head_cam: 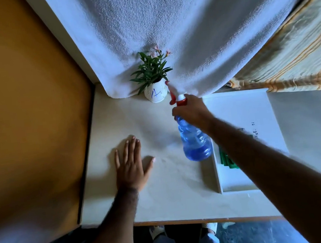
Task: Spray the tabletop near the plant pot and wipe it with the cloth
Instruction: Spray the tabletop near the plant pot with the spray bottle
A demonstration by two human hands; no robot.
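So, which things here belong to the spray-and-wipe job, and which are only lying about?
Belonging to the job:
- spray bottle, held in the right hand
- plant pot
- tabletop, with the left hand flat on it
- green cloth, probably the wiper, half hidden by the arm

Only lying about:
- white tray
- white towel behind
- striped fabric

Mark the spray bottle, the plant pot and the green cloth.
spray bottle (193, 137): head view, on the clear blue body below the right hand's grip.
plant pot (156, 94): head view, on the white front wall with blue marks.
green cloth (226, 158): head view, on the folded edge showing in the white tray.
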